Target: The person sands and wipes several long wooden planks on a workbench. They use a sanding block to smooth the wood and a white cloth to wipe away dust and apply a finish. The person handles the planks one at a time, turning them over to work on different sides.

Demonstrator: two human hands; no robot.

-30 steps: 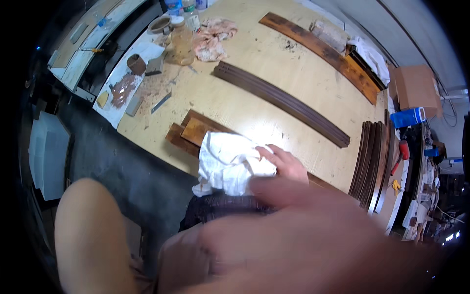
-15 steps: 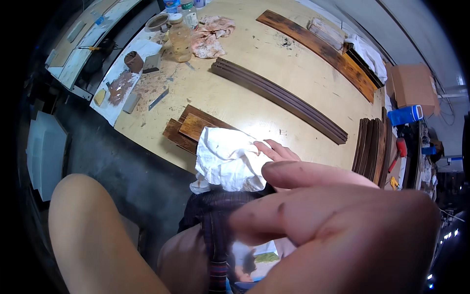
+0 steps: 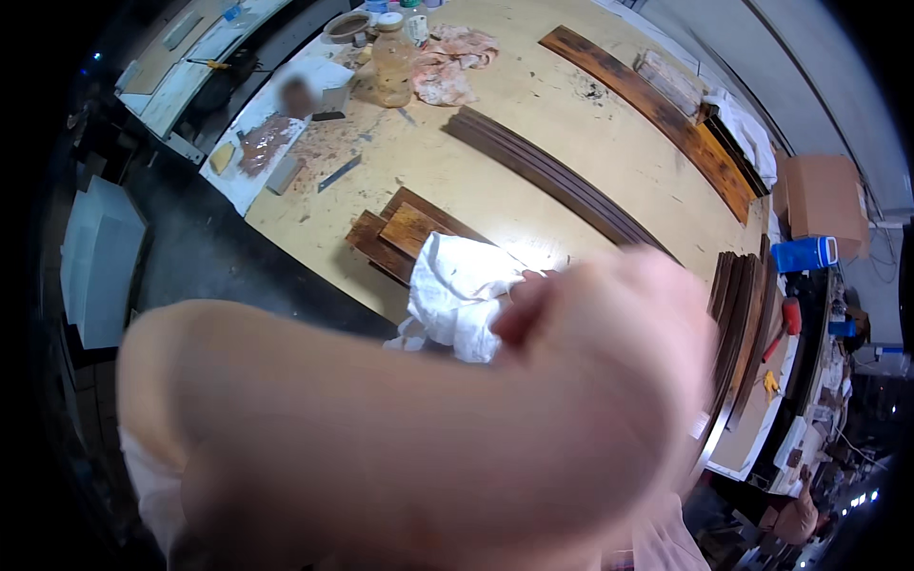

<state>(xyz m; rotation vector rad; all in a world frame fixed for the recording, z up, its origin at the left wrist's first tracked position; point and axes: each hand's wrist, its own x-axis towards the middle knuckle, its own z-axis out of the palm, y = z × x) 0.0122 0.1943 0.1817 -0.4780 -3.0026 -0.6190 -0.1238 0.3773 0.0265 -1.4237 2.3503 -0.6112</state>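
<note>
My left arm reaches across close in front, bent at the elbow. My left hand [image 3: 624, 314] is bent at the wrist and smeared by motion, its fingers curling near the cloth; what it holds, if anything, does not show. Past it, a few fingers of my right hand [image 3: 535, 275] rest at the edge of a crumpled white cloth [image 3: 455, 281], gripping it; the rest of that hand is hidden. The cloth drapes over short stained wooden boards [image 3: 414, 228], stacked crosswise at the table's near edge.
On the yellowish table [image 3: 400, 157] lie grooved dark strips [image 3: 543, 171] and a long mottled board [image 3: 657, 119]. A jar of cloudy liquid [image 3: 392, 67] stands by stained rags [image 3: 447, 71]. Several dark strips [image 3: 733, 314], a blue container [image 3: 803, 254] and a cardboard box [image 3: 824, 205] are at right.
My left forearm has swung up and across to the right, now covering much of the right hand and arm. The view has shifted, so the table's things appear further right.
</note>
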